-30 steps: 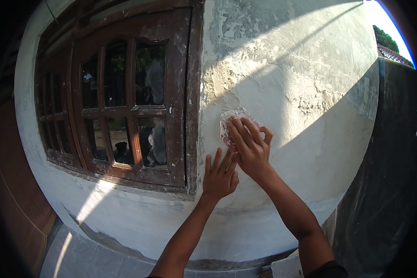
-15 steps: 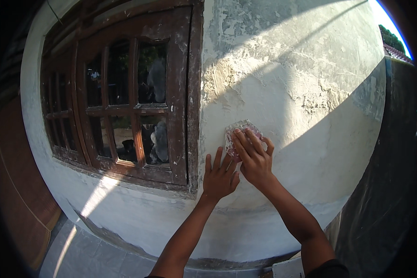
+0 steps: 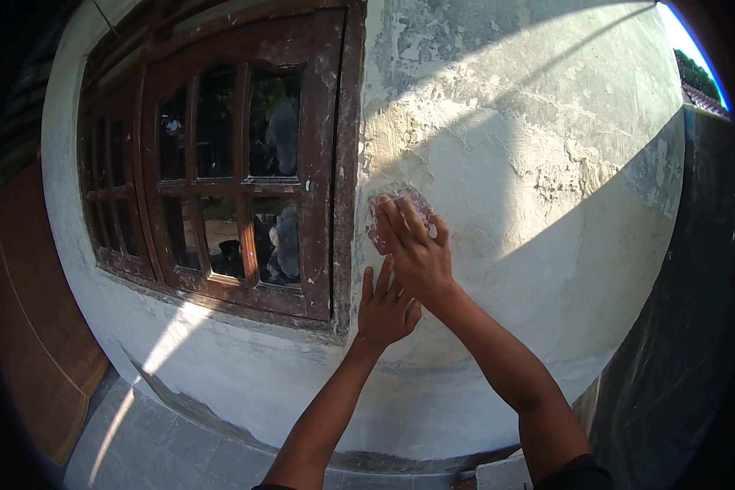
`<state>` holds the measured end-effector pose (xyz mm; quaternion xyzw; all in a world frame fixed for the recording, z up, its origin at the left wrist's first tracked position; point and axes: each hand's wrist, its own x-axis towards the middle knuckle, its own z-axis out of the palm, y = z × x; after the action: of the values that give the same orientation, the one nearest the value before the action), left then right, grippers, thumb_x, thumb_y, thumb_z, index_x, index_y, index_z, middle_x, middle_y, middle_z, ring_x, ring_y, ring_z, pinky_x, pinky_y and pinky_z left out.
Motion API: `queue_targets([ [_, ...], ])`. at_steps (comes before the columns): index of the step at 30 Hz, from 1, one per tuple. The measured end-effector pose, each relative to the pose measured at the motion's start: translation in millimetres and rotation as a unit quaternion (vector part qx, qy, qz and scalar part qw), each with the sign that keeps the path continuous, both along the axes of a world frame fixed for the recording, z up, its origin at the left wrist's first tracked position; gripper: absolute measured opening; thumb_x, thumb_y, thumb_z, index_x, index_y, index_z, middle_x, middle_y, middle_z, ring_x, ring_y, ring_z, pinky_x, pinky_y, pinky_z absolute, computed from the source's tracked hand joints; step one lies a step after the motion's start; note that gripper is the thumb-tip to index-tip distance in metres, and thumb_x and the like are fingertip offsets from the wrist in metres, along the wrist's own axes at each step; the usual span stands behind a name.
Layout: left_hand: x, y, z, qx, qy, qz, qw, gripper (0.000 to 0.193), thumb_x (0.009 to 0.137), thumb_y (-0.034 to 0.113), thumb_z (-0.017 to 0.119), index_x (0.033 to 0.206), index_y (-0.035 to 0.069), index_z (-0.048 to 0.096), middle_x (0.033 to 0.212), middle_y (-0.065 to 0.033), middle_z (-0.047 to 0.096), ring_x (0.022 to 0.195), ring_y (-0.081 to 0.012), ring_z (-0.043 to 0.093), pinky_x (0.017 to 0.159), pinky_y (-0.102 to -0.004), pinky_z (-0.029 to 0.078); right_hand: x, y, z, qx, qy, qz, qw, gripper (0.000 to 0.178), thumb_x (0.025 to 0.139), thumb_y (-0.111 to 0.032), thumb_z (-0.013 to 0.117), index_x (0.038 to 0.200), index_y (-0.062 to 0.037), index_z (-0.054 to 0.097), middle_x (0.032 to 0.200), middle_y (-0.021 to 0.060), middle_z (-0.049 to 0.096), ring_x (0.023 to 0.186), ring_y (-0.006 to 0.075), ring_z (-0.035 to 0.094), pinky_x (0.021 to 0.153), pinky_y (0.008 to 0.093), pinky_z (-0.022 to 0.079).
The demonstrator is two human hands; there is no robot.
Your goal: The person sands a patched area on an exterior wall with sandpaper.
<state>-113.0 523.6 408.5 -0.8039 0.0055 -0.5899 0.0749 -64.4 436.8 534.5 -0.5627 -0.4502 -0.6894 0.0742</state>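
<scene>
My right hand (image 3: 420,257) presses a flat, pinkish pad smeared with white plaster (image 3: 376,233) against the wall, its fingers lying over the pad. The pad's exact kind is hard to tell, and the hand hides much of it. Below and slightly left, my left hand (image 3: 384,314) rests on the wall with fingers spread and nothing in it. The wall (image 3: 482,302) is pale, with a smooth whitish coat around both hands and rough, crusty plaster (image 3: 567,167) higher on the right.
Close to my left hand runs a brown wooden window frame (image 3: 347,163) with dark glass panes, spotted with white. Grey tiles (image 3: 171,441) lie along the wall's foot. A dark surface (image 3: 670,343) stands beyond the wall's right edge, and a brown panel (image 3: 33,327) at far left.
My right hand has slid up and to the left along the wall with the pad, closer to the window frame. My left hand has stayed in place.
</scene>
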Motion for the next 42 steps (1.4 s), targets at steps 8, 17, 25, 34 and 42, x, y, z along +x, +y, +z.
queue_targets([
  [8, -2, 2, -4, 0.0, -0.03, 0.012, 0.999, 0.058, 0.095, 0.037, 0.053, 0.15, 0.019, 0.047, 0.156, -0.0088, 0.042, 0.151, -0.0324, 0.028, 0.122, -0.0585, 0.016, -48, -5, 61, 0.033, -0.032, 0.114, 0.992, 0.048, 0.082, -0.021, 0.067, 0.129, -0.014, 0.066, 0.135, -0.0008, 0.063, 0.124, 0.0173, 0.055, 0.102, 0.0461, 0.032],
  [17, -5, -2, 1, -0.015, 0.009, -0.011, 1.0, 0.051, 0.097, 0.038, 0.05, 0.143, 0.018, 0.053, 0.154, -0.0125, 0.044, 0.151, -0.0337, 0.027, 0.12, -0.0643, 0.015, -11, 6, 9, 0.031, 0.049, 0.067, 0.996, 0.059, 0.077, -0.008, 0.068, 0.135, -0.0151, 0.062, 0.142, -0.0041, 0.059, 0.13, 0.0197, 0.051, 0.103, 0.0412, 0.028],
  [25, -8, -3, -1, -0.022, 0.031, 0.027, 0.999, 0.054, 0.1, 0.04, 0.046, 0.15, 0.019, 0.045, 0.159, -0.0089, 0.038, 0.151, -0.0325, 0.026, 0.121, -0.0613, 0.014, -46, -15, 56, 0.048, 0.033, 0.126, 0.99, 0.054, 0.079, -0.004, 0.065, 0.132, -0.0138, 0.064, 0.135, 0.001, 0.065, 0.124, 0.0196, 0.058, 0.1, 0.0411, 0.034],
  [34, -7, 3, 3, 0.014, 0.006, -0.021, 1.0, 0.053, 0.101, 0.037, 0.047, 0.149, 0.017, 0.047, 0.163, -0.0082, 0.033, 0.153, -0.036, 0.02, 0.121, -0.062, 0.009, 0, 1, 45, 0.061, 0.083, 0.075, 0.992, 0.055, 0.08, 0.0, 0.06, 0.134, -0.0124, 0.063, 0.143, 0.0042, 0.06, 0.137, 0.022, 0.052, 0.113, 0.0489, 0.034],
  [42, -6, 8, -9, 0.02, -0.008, -0.013, 1.0, 0.052, 0.099, 0.037, 0.05, 0.147, 0.02, 0.052, 0.163, -0.0038, 0.035, 0.15, -0.031, 0.029, 0.121, -0.057, 0.017, -34, -45, -22, 0.025, 0.157, 0.089, 0.983, 0.054, 0.078, 0.001, 0.06, 0.131, -0.0113, 0.065, 0.139, 0.0052, 0.063, 0.132, 0.0203, 0.057, 0.104, 0.0442, 0.038],
])
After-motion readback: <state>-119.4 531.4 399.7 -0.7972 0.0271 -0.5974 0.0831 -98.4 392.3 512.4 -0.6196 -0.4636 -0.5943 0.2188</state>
